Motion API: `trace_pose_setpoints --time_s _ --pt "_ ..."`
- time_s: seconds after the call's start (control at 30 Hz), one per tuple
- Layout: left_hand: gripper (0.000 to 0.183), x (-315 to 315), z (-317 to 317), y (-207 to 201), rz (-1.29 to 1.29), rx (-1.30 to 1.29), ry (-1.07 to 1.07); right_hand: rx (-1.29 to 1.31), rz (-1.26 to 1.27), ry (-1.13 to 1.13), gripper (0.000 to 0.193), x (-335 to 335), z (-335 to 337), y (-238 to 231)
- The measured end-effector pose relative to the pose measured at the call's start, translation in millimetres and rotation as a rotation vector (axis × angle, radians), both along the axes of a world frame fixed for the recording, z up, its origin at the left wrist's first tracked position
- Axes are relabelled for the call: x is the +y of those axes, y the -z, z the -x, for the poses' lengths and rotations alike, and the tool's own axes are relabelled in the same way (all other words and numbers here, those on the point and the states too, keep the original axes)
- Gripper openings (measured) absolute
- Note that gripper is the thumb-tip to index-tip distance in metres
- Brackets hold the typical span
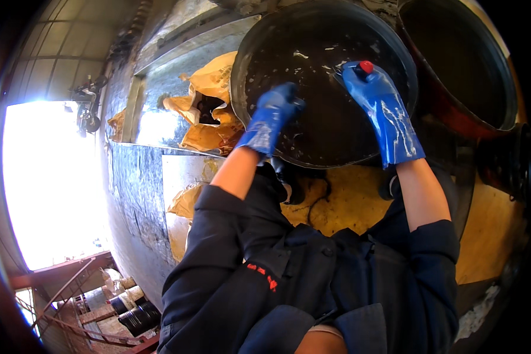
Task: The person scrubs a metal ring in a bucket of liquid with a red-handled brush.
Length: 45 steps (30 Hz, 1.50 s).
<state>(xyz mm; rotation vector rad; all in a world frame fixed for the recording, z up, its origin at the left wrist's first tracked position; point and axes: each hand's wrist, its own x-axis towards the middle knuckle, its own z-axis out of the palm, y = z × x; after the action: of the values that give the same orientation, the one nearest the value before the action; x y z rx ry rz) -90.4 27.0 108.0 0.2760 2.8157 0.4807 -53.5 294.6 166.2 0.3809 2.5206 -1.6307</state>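
Observation:
Both my hands wear blue rubber gloves, wet with whitish streaks. They are over a large round dark tub (237, 88) that holds dark liquid with pale flecks on its surface. My right hand (369, 88) is closed around a tool's black handle with a red end (366, 66). The tool's working end is hidden, so its kind does not show. Over the tub's left part is my left hand (274, 109), its fingers smeared by motion. A dark patch shows at its fingertips, and I cannot make out whether it holds anything.
Torn yellow-brown paper sacks (212, 79) lie close against the tub's left side. A second big round tub (436, 94), reddish outside, stands at the right. Below is a yellowish floor (348, 194). Several drums (138, 318) and a metal railing (71, 289) appear at lower left.

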Motion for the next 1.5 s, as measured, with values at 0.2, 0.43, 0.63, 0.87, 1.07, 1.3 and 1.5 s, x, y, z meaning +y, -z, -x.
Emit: trace_pose_setpoints --time_s 0.2,0.43,0.63,0.87,1.07,1.3,1.5 --pt "0.077 75 -11 62 0.247 -0.329 0.225 -0.049 -0.036 -0.024 0.038 16 4 10" --pt "0.052 54 -11 134 0.388 -0.269 0.245 0.017 -0.039 0.000 0.031 17 4 4" --pt "0.039 73 -17 118 0.510 -0.473 0.434 -0.016 -0.010 0.004 0.029 26 -1 17" --pt "0.053 75 -21 110 0.408 -0.529 0.333 -0.050 -0.002 0.026 0.028 26 -4 16" --pt "0.049 78 -19 164 0.491 -0.533 0.429 -0.045 0.017 0.039 0.028 28 -5 19" --pt "0.043 85 -28 154 0.570 -0.552 0.460 -0.050 0.031 0.075 0.029 36 -10 24" --pt "0.042 42 -14 116 0.167 -0.613 0.384 -0.033 -0.035 0.034 0.028 18 0 11"
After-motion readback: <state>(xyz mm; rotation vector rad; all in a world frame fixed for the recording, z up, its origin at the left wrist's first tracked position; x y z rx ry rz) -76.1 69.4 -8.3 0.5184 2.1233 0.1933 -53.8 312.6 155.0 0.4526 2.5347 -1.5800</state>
